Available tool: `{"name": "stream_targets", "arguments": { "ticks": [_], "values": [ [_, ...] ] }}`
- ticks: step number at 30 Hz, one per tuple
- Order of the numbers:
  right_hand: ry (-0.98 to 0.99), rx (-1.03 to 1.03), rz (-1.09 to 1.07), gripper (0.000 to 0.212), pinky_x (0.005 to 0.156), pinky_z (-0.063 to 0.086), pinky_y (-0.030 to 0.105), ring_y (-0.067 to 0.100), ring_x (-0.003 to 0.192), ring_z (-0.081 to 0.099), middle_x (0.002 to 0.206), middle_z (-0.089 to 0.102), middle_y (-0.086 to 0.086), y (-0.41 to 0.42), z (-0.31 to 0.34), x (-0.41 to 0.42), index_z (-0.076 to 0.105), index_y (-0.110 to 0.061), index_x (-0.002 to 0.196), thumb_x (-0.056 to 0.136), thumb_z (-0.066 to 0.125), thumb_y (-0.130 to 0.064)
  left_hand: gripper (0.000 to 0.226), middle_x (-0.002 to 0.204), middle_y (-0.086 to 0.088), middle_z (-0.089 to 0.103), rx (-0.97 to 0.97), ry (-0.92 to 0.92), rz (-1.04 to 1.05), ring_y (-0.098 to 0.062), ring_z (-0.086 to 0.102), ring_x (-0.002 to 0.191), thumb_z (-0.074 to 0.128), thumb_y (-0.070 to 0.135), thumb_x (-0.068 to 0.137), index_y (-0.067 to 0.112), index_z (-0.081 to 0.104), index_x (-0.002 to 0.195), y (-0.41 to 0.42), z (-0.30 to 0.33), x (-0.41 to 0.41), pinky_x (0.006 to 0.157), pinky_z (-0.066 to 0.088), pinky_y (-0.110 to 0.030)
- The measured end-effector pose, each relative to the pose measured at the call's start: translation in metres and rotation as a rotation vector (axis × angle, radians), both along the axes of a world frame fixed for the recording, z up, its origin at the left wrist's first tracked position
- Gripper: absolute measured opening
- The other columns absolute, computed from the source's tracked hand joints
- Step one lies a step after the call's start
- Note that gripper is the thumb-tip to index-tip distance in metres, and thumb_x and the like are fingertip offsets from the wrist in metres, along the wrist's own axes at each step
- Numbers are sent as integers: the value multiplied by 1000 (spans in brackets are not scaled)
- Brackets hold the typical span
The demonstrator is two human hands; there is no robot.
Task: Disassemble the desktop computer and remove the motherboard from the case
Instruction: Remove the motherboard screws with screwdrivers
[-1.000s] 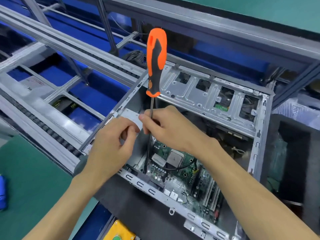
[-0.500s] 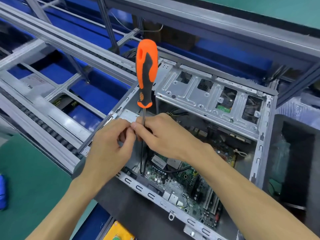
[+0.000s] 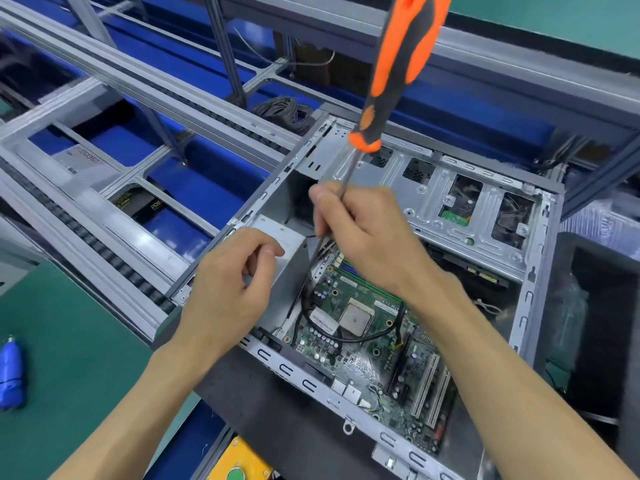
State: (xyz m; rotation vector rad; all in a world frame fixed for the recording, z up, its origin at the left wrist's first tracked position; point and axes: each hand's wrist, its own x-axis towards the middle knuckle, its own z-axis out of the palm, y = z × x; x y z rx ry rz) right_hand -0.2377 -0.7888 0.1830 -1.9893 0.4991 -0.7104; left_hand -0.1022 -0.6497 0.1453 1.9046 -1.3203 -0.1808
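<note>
The grey metal computer case [image 3: 535, 285] lies open on its side in front of me. Inside it sits the green motherboard [image 3: 360, 344], with a bare CPU and a black cable looped over it. My right hand [image 3: 367, 237] grips the metal shaft of a long orange-and-black screwdriver [image 3: 398, 64], whose handle tilts up and to the right. The tip is hidden behind my hand, near the board's upper left corner. My left hand [image 3: 232, 296] hovers at the case's left wall with its fingers curled; whether it holds anything I cannot tell.
A perforated drive cage [image 3: 450, 199] covers the case's far side. Grey conveyor rails [image 3: 104, 216] and blue bins run along the left. A blue object [image 3: 10, 372] lies on the green mat at the left edge. A yellow box with a green button [image 3: 239, 462] sits below.
The screwdriver has swung from upright to tilted right, with its handle nearer the camera. My left hand has let go of the shaft and drawn back to the left.
</note>
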Motion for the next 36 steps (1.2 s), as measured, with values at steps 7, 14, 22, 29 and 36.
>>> {"name": "stream_targets", "arguments": {
  "ticks": [7,14,22,29,36],
  "values": [
    [-228,27,-175,46,53,31,22,10,48,40,53,45,-8,-18,22,-18,55,-17,61,105,43,-24,31,93,11,60,50,-79,-146,-5,54,95,35,30,105,20,64,97,-9,9,-9,85,36,-13],
    [-375,19,-281,45,48,27,21,11,45,33,49,39,-12,-37,54,-46,51,-19,61,104,42,-19,45,86,13,63,215,269,-256,-2,59,86,25,49,102,28,64,91,-45,17,-42,79,43,-19],
    [-361,67,-419,48,46,27,18,8,44,32,47,37,-12,-39,67,-92,48,-19,57,105,41,-19,47,52,5,23,431,727,-227,-15,18,47,35,33,102,21,37,57,-67,31,-75,46,18,-25],
    [-407,-14,-650,48,46,26,24,11,45,32,52,35,7,-31,85,-154,46,-20,57,105,40,-21,32,59,3,21,527,1337,-186,-10,15,48,36,19,104,12,43,73,-83,42,-117,45,12,-22],
    [-455,-137,-916,48,47,24,24,12,42,30,48,38,-13,-5,102,-237,47,-23,57,104,39,-23,23,68,-4,47,665,1300,-420,-14,41,53,40,9,101,4,57,86,-83,57,-176,52,30,-24]
  ]
}}
